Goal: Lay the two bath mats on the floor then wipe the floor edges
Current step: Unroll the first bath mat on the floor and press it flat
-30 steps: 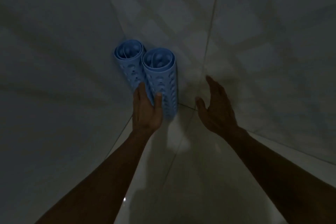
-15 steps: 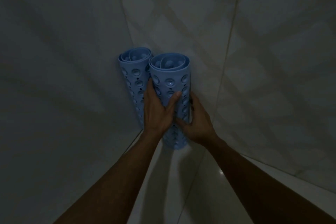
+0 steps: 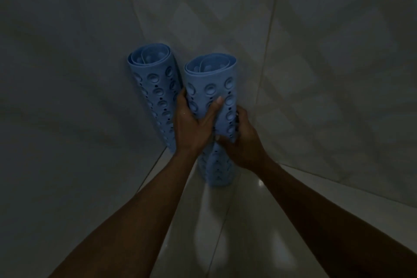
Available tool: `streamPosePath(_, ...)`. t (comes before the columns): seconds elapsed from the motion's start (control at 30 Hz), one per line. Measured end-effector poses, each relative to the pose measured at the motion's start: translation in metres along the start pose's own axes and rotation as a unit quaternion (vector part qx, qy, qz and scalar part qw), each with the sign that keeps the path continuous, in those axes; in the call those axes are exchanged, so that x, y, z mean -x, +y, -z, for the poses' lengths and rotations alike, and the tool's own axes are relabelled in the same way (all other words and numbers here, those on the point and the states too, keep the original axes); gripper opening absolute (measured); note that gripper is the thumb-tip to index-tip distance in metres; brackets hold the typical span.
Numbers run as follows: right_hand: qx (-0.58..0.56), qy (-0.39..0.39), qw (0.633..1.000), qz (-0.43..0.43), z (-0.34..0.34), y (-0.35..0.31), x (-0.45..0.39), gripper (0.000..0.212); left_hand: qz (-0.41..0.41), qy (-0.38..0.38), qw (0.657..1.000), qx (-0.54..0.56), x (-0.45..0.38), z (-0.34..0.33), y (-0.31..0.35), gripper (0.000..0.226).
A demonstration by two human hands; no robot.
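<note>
Two rolled-up blue rubber bath mats, dotted with round suction cups and small holes, stand on end in the corner where the pale tiled walls [image 3: 79,119] meet the glossy tiled floor [image 3: 225,232]. I am on the very first step, fetching a mat before anything gets laid. My left hand [image 3: 191,126] is wrapped round the nearer roll [image 3: 214,88], thumb on its front and fingers curled behind, while my right hand [image 3: 243,142] clasps the same roll from the other side, a little lower. That roll looks tipped toward me and slightly apart from the farther roll [image 3: 155,88], which leans in the corner with no hand on it. I cannot tell whether the nearer roll's foot touches the floor. Neither mat is unrolled, and I see no cloth for the edges. Next, I judge, I must carry this roll to open floor, set it down and unroll it with the cups facing down. The rubber will probably want to curl back, so pressing it flat seems wise.
</note>
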State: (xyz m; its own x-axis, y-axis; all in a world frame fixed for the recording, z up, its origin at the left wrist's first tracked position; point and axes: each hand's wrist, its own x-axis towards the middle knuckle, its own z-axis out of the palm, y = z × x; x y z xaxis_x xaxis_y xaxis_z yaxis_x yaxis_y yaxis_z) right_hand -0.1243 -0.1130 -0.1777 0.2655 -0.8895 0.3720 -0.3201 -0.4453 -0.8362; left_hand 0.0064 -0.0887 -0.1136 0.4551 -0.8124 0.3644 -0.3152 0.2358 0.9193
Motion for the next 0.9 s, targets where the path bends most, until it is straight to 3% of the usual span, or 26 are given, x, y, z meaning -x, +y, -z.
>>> streamPosePath(0.1, -0.027, 0.001, 0.999, -0.046, 0.04, -0.019, 0.023, 0.068, 0.046, -0.045, 0.997, 0.033, 0.01, -0.013, 0.02, 0.037)
streamPosePath(0.2, -0.009, 0.006, 0.997, -0.081, 0.085, -0.034, 0.049, 0.073, 0.113, -0.08, 0.987, 0.087, 0.023, -0.032, 0.036, 0.047)
streamPosePath(0.47, 0.021, 0.136, 0.968, -0.211, 0.198, -0.073, 0.143, 0.068, 0.134, -0.194, 0.956, 0.176, 0.1, -0.12, 0.102, 0.063)
streamPosePath(0.63, 0.011, 0.253, 0.911, -0.327, 0.263, -0.096, 0.201, 0.057, 0.215, -0.281, 0.907, 0.229, 0.14, -0.176, 0.141, 0.047)
streamPosePath(0.73, 0.04, 0.288, 0.873, -0.392, 0.301, -0.096, 0.236, 0.067, 0.273, -0.324, 0.873, 0.241, 0.166, -0.203, 0.163, 0.043)
streamPosePath(0.83, -0.068, 0.277, 0.859, -0.425, 0.331, -0.09, 0.272, 0.081, 0.329, -0.372, 0.833, 0.244, 0.197, -0.23, 0.186, 0.046)
streamPosePath(0.9, -0.212, 0.236, 0.861, -0.397, 0.343, -0.083, 0.294, 0.063, 0.358, -0.398, 0.81, 0.238, 0.219, -0.247, 0.197, 0.054)
